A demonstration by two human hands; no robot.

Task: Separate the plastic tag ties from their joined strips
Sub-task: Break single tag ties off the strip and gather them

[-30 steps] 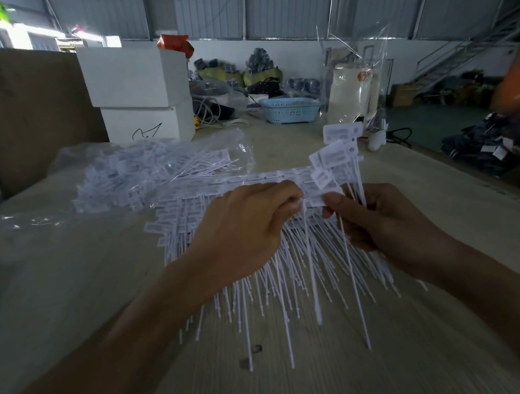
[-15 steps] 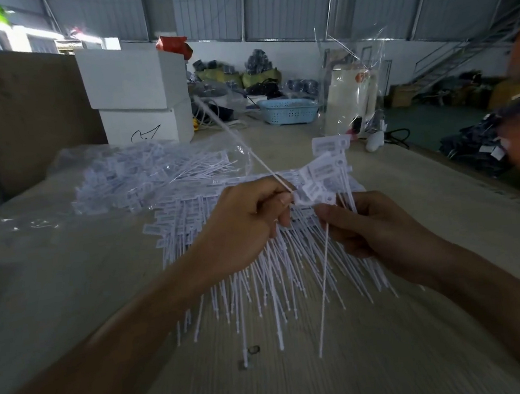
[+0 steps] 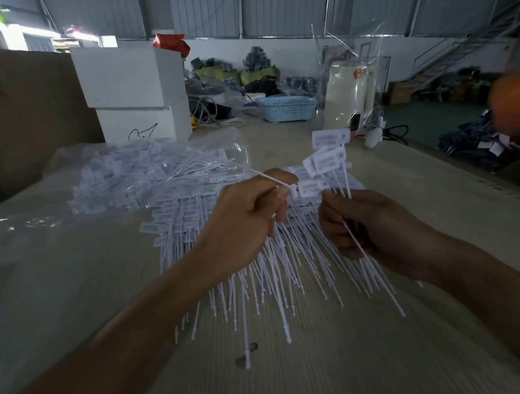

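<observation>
- Your left hand [image 3: 242, 224] pinched one tag tie [image 3: 307, 188] at its head, tail slanting up-left.
- Your right hand [image 3: 369, 227] gripped a bunch of separated ties [image 3: 328, 161], heads upward.
- Joined strips [image 3: 242, 262] lay beneath on the table [image 3: 301, 377].

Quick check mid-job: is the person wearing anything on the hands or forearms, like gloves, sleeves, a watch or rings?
Nothing worn shows. The left hand and right hand are bare, with no gloves, and both forearms are bare as far as the frame reaches, with no sleeve edge in view. No watch, band or ring is visible, though the light is dim.
</observation>
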